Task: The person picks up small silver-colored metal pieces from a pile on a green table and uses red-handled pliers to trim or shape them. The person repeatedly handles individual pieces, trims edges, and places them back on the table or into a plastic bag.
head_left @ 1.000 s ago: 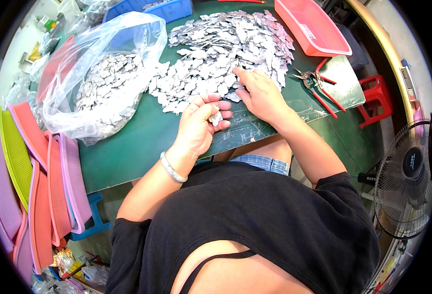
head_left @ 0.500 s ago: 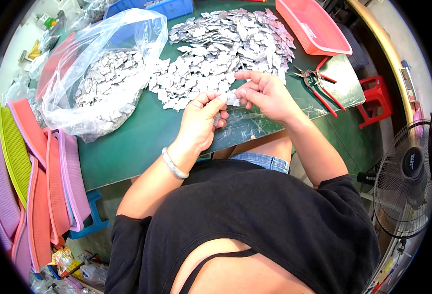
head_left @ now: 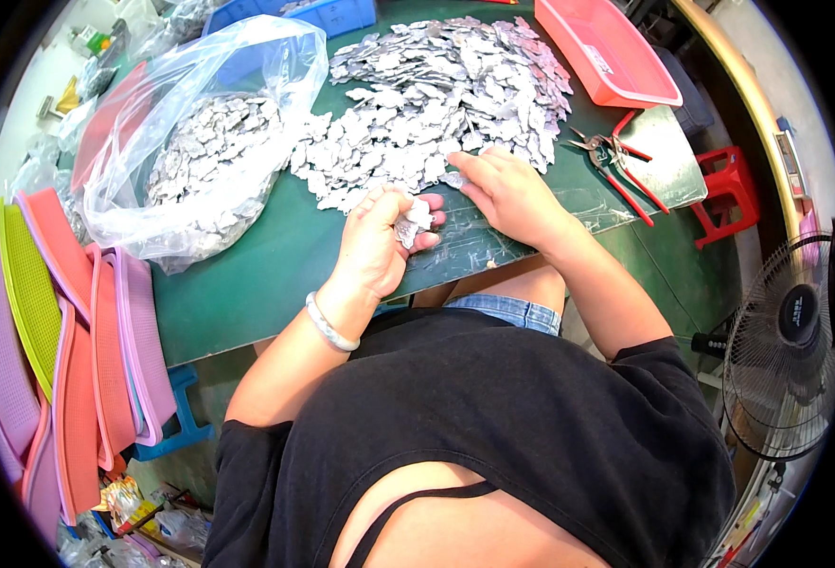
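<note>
Flat, silver-grey metal pieces with jagged outlines lie in a wide pile (head_left: 455, 90) on the green table (head_left: 238, 293). My left hand (head_left: 372, 237) is just in front of the pile's near edge. Its fingers are curled round a metal piece (head_left: 413, 223); whether more pieces sit beneath it is hidden. To its right, my right hand (head_left: 512, 197) reaches to the pile's edge, palm down. Thumb and forefinger pinch another small metal piece (head_left: 453, 179). The two hands are apart.
Left of the pile stands a clear plastic bag (head_left: 119, 222) holding similar pieces. A blue bin (head_left: 342, 17) and a pink tray (head_left: 645, 92) are at the back. Red-handled pliers (head_left: 612, 170) lie to the right. Stacked coloured trays (head_left: 77, 398) lean at left; a fan (head_left: 782, 350) stands at right.
My hands were together at one piece and have separated. The left has turned, showing the piece in its fingers; the right has rolled palm down at the pile's edge, pinching a piece.
</note>
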{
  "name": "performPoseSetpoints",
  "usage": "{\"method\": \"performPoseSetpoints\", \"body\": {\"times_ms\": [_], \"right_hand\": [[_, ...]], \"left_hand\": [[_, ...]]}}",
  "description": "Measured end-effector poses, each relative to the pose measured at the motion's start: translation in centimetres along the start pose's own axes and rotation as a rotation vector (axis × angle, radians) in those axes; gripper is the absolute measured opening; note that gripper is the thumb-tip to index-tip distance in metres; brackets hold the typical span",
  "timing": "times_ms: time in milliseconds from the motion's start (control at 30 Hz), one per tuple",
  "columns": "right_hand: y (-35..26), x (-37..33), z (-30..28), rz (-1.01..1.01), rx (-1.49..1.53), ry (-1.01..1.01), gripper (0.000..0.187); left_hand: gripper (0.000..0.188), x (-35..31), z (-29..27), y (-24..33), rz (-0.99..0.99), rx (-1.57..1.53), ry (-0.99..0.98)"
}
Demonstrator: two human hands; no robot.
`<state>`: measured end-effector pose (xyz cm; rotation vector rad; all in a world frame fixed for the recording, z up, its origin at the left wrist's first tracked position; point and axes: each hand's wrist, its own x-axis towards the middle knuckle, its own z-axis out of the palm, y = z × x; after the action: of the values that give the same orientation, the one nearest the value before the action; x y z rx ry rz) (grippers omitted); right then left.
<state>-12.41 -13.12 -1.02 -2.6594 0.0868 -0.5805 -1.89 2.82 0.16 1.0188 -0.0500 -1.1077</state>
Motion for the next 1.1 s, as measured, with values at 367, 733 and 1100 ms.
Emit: {"method": "performPoseSetpoints", "body": {"times_ms": [367, 733, 1100], "right_hand": [[-0.9, -0.8, -0.3, 0.509, 0.948, 0.065, 0.035], [-1.6, 2.6, 1.0, 0.012, 0.039, 0.096, 0.044], [-1.1, 4.3, 2.1, -0.27, -0.112, 0.023, 0.036]], "left_hand": [[0.016, 0.4, -0.4, -0.6, -0.008, 0.127, -0.033], [0.015, 0.3, -2.4, 0.5, 0.005, -0.101, -0.053], [0.017, 0.1, -3.3, 1.1, 0.006, -0.024, -0.037]]}}
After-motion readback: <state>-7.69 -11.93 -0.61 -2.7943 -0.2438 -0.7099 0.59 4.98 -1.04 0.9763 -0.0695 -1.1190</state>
